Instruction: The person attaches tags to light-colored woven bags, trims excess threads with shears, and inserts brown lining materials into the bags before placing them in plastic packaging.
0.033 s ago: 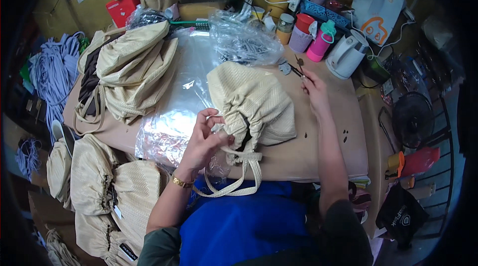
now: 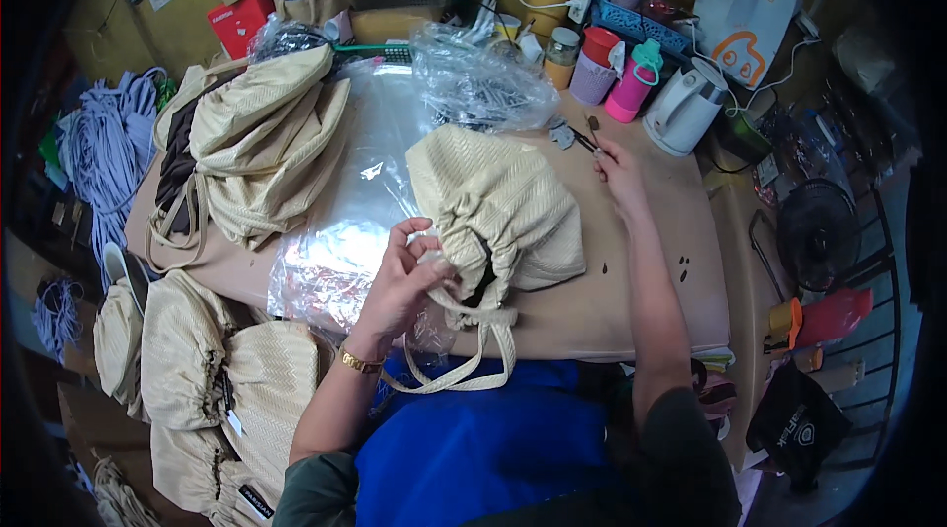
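A cream woven drawstring bag (image 2: 523, 196) lies on the table in front of me, its gathered mouth turned toward me. At that mouth, my left hand (image 2: 402, 275) is closed on the ruffled edge with thumb and fingers. The bag's strap (image 2: 505, 354) loops down over the near table edge. Beyond the bag's right side, my right hand (image 2: 621, 177) has its fingers closed round a slim black tool (image 2: 585, 142), whose kind is too small to make out. A small grey piece (image 2: 561, 132) lies beside the tool's tip.
Stacked cream bags (image 2: 261, 147) fill the table's left, with more bags (image 2: 256, 379) below. Clear plastic sheets (image 2: 345, 182) lie under my left hand's side. At the back right stand a pink bottle (image 2: 631, 83) and a white kettle (image 2: 686, 108). Small dark bits (image 2: 684, 270) dot the tabletop.
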`<action>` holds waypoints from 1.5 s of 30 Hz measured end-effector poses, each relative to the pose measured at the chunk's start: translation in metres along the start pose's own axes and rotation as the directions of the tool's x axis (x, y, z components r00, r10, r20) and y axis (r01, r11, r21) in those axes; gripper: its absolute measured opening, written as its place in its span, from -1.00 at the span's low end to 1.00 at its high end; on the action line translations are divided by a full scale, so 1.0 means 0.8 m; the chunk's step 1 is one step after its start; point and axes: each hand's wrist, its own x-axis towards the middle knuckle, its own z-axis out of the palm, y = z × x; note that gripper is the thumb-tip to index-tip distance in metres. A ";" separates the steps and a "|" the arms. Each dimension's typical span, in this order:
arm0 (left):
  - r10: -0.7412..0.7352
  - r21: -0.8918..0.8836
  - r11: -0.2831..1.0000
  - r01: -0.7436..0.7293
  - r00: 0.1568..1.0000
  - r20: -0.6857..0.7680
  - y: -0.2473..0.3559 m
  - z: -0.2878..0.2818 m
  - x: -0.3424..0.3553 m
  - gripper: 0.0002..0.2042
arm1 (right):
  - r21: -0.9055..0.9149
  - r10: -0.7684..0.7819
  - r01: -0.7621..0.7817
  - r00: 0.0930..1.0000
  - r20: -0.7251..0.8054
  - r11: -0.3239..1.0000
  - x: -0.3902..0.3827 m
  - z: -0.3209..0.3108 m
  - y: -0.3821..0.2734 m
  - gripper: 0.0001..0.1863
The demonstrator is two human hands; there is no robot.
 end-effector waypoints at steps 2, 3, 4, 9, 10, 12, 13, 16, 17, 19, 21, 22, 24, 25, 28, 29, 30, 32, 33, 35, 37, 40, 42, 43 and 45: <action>-0.025 0.186 0.982 0.020 0.999 0.026 0.003 0.002 0.006 -0.64 | -0.288 -0.020 0.006 0.999 -0.045 0.958 0.063 -0.001 0.052 -0.61; -0.017 0.302 0.953 -0.002 0.998 0.060 0.008 0.011 0.011 -0.69 | -0.449 -0.125 0.078 0.989 -0.076 0.890 0.079 0.005 0.072 -0.61; -0.009 0.413 0.910 -0.032 0.995 0.099 0.015 0.019 0.015 -0.73 | -0.598 -0.237 0.137 0.967 -0.091 0.790 0.094 0.010 0.086 -0.59; 0.534 0.861 -0.273 -0.430 0.676 0.507 0.090 0.043 0.024 -0.78 | -0.182 -0.216 0.263 0.945 0.244 0.947 0.049 0.065 -0.032 -0.49; 0.511 0.774 -0.384 -0.504 0.582 0.633 0.107 0.046 0.032 -0.79 | 0.076 -0.169 0.152 0.916 0.365 0.985 0.033 0.075 -0.051 -0.45; 0.487 0.626 -0.449 -0.638 0.412 0.770 0.137 0.061 0.046 -0.78 | 0.510 -0.146 -0.193 0.821 0.552 0.838 0.025 0.092 -0.058 -0.40; 0.501 0.579 -0.415 -0.701 0.355 0.789 0.152 0.073 0.047 -0.77 | 0.554 -0.112 -0.318 0.786 0.607 0.769 0.019 0.095 -0.063 -0.42; 0.508 0.494 -0.539 -0.682 0.205 0.837 0.190 0.106 0.042 -0.67 | 0.675 -0.148 -0.437 0.766 0.626 0.595 -0.016 0.109 -0.084 -0.48; 0.481 0.442 -0.592 -0.674 0.145 0.865 0.206 0.111 0.045 -0.68 | 0.740 -0.219 -0.312 0.823 0.523 0.596 -0.025 0.118 -0.084 -0.50; 0.530 0.471 -0.689 -0.550 0.060 0.846 0.245 0.101 0.059 -0.71 | 0.791 -0.316 -0.118 0.874 0.370 0.600 -0.051 0.116 -0.096 -0.55; 0.531 0.550 -0.650 -0.525 0.205 0.822 0.303 0.075 0.076 -0.74 | 0.789 -0.381 0.005 0.878 0.291 0.614 -0.099 0.098 -0.151 -0.59; 0.463 0.565 -0.647 -0.512 0.325 0.825 0.323 0.070 0.085 -0.75 | 0.816 -0.351 0.016 0.907 0.231 0.578 -0.120 0.099 -0.166 -0.60; 0.356 0.651 -0.580 -0.489 0.567 0.743 0.346 0.060 0.111 -0.72 | 0.855 -0.259 0.058 0.961 0.091 0.515 -0.155 0.105 -0.179 -0.61; 0.311 0.720 -0.519 -0.460 0.684 0.660 0.347 0.054 0.120 -0.69 | 0.856 -0.208 0.010 0.971 0.114 0.517 -0.157 0.104 -0.180 -0.59; 0.224 0.725 -0.106 -0.681 0.694 0.685 0.317 0.096 0.086 -0.14 | 0.857 -0.078 -0.012 0.995 0.061 0.515 -0.129 0.096 -0.195 -0.51; 0.190 0.705 -0.087 -0.704 0.683 0.705 0.274 0.114 0.055 0.09 | 0.821 -0.140 0.031 0.988 0.060 0.571 -0.112 0.098 -0.197 -0.50; 0.222 0.646 -0.094 -0.757 0.617 0.755 0.221 0.113 0.026 0.16 | 0.784 -0.156 0.065 0.987 0.041 0.618 -0.100 0.109 -0.208 -0.45; 0.166 0.782 -0.391 -0.486 0.798 0.579 0.136 0.132 -0.040 0.06 | 0.713 -0.178 0.132 0.984 -0.010 0.688 -0.091 0.131 -0.229 -0.36; 0.286 0.792 -0.435 -0.429 0.768 0.573 0.103 0.110 -0.044 0.04 | 0.666 -0.200 0.154 0.980 -0.007 0.730 -0.090 0.134 -0.242 -0.33; 0.583 0.874 -0.143 -0.465 0.674 0.454 0.073 0.065 -0.036 -0.14 | 0.661 -0.241 0.195 0.970 -0.023 0.724 -0.090 0.125 -0.262 -0.38; 0.645 0.872 0.220 -0.437 0.736 0.206 0.057 0.029 -0.020 -0.45 | 0.666 -0.316 0.264 0.948 -0.044 0.698 -0.079 0.122 -0.292 -0.48; 0.775 0.907 -0.089 -0.413 0.543 0.323 0.150 0.029 0.025 -0.64 | 0.661 -0.408 0.333 0.912 -0.043 0.673 -0.058 0.097 -0.343 -0.70; 0.860 0.728 -0.337 -0.597 0.121 0.497 0.239 0.065 0.060 -0.76 | 0.674 -0.475 0.356 0.880 -0.009 0.647 -0.051 0.066 -0.390 -0.77; 0.819 0.780 -0.442 -0.443 0.156 0.553 0.283 0.072 0.059 -0.72 | 0.713 -0.523 0.364 0.852 0.005 0.600 -0.055 0.049 -0.408 -0.77; 0.765 0.715 -0.487 -0.502 0.150 0.626 0.351 0.094 0.057 -0.69 | 0.817 -0.623 0.338 0.781 0.032 0.466 -0.068 0.022 -0.435 -0.76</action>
